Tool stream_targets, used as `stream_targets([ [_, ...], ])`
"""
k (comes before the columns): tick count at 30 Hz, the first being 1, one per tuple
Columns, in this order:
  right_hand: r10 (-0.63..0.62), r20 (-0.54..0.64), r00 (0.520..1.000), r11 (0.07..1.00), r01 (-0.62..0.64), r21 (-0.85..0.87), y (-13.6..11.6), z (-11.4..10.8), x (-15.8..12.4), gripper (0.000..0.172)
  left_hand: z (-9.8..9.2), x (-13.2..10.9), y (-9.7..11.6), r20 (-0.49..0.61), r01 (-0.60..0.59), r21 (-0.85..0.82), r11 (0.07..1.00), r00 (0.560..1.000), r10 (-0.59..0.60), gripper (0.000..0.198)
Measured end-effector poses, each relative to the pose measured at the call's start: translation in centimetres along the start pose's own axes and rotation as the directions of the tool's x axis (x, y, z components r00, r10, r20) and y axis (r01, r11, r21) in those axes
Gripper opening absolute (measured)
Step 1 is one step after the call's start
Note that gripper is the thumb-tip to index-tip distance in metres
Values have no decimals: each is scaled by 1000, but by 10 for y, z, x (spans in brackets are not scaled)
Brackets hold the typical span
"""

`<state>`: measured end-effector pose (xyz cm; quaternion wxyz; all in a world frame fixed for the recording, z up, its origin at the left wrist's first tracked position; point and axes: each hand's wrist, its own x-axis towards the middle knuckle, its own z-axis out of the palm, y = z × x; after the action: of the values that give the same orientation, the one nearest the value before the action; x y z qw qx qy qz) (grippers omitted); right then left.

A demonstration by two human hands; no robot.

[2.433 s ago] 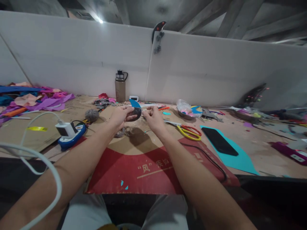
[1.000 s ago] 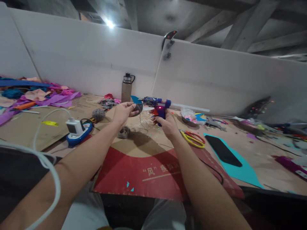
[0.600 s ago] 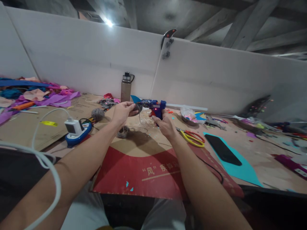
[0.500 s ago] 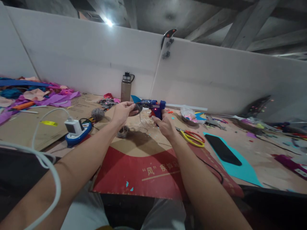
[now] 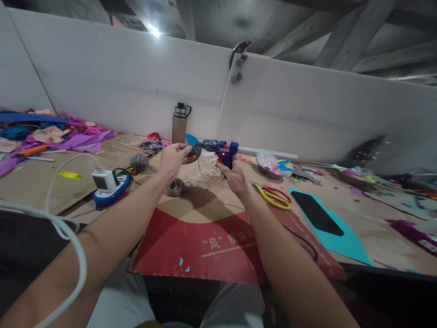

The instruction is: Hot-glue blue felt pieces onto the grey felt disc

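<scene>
My right hand [image 5: 235, 175] is wrapped round the handle of a blue hot glue gun [image 5: 223, 152], whose small red light is lit. Its nozzle points left. Closed on a small dark grey piece wound with cord [image 5: 195, 152], my left hand [image 5: 175, 159] keeps it just by the nozzle; whether the two touch I cannot tell. A blue pointed paper piece [image 5: 191, 139] sticks up from the top of that grey piece. Grey cord trails down from it to a loose coil [image 5: 175, 187] on the board below.
Yellow-and-red-handled scissors [image 5: 275, 197] and a black phone [image 5: 317, 213] on turquoise paper lie to the right. A bottle [image 5: 179, 124] stands by the white partition. On the left are a blue power strip [image 5: 112, 190], a grey yarn ball [image 5: 139, 161] and coloured scraps [image 5: 82, 139].
The glue gun and my right hand have shifted slightly right, widening the gap to the grey piece. My left hand has tilted the wound piece a little, and its blue tip leans more.
</scene>
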<state>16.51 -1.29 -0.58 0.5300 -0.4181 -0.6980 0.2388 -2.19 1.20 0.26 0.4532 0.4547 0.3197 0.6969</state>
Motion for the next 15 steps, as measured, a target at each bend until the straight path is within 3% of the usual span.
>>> stream_targets([
  [15,-12,5,1000,997,13,-76,-1,5,-2,27,0,2,-2,-10,-12,14,1000,1000,12,12],
])
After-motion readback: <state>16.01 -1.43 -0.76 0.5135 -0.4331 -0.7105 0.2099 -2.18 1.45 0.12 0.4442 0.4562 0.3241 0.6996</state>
